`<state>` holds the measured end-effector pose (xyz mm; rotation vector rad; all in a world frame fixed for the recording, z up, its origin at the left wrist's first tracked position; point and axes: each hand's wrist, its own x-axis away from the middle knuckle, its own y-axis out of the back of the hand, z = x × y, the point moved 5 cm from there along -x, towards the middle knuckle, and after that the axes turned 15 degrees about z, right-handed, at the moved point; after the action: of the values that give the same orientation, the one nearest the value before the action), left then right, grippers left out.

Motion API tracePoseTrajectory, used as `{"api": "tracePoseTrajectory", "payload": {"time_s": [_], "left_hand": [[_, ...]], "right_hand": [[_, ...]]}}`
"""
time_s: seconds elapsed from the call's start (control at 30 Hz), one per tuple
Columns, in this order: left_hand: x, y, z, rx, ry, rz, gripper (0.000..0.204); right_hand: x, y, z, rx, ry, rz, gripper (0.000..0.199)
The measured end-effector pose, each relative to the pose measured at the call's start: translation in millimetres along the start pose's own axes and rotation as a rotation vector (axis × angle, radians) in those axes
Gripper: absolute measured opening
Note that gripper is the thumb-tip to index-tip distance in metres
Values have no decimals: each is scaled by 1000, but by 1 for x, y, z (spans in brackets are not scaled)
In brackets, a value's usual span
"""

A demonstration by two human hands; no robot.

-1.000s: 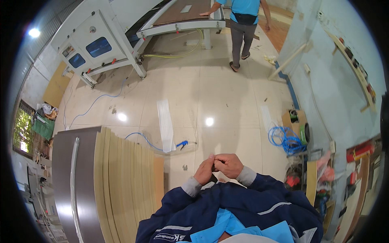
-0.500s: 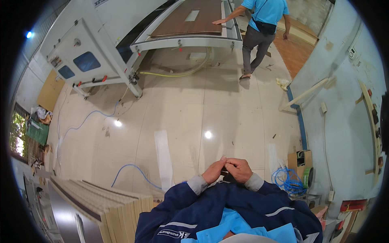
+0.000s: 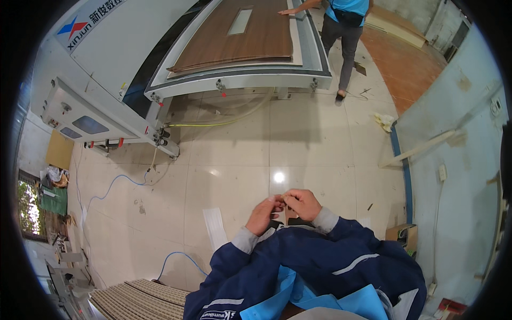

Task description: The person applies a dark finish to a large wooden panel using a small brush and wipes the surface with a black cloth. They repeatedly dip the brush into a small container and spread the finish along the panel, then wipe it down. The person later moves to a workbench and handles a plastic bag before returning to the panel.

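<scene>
My left hand (image 3: 262,216) and my right hand (image 3: 303,204) meet in front of my body, fingertips together. The left one has curled fingers, with its thumb side turned to the right. Its partner is closed in a pinch, knuckles up. Whatever sits between the fingertips is too small or hidden to name. A brownish patch (image 3: 290,214) shows just below the fingers; I cannot tell whether it is held. Dark blue sleeves (image 3: 345,240) with grey cuffs cover both arms.
Ahead stands a large white machine (image 3: 112,69) with a framed bed (image 3: 250,84) carrying brown panels (image 3: 229,48). A co-worker (image 3: 344,37) in light blue rests a hand on them. Blue hose (image 3: 181,254) crosses the tiles. Stacked panels (image 3: 136,298) stand lower left; a wooden brace (image 3: 418,149) leans right.
The machine bed and panels appear larger and nearer, and the stacked panels have slid down the view. My hands stay together, the fingers slightly shifted. The co-worker has stepped farther along the bed.
</scene>
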<state>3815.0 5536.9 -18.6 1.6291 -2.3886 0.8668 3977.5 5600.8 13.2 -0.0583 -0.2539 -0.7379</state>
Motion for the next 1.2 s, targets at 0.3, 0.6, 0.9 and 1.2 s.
{"api": "tracePoseTrajectory", "payload": {"time_s": [0.3,0.6,0.9,1.2], "left_hand": [[-89,219,-132,253,-210,-416,75],[-231,415,-341,-212,-349,-605,78],[-415,590,-517,-728,-314,-819,80],[-472,801,-537,-938,156,-1086,84]], "right_hand": [[-247,130,41,-287,27,23,46],[-440,295,49,-645,-70,-493,53],[-585,504,2,-293,-78,-1050,75],[-659,568,-14,299,-498,-1014,82]]}}
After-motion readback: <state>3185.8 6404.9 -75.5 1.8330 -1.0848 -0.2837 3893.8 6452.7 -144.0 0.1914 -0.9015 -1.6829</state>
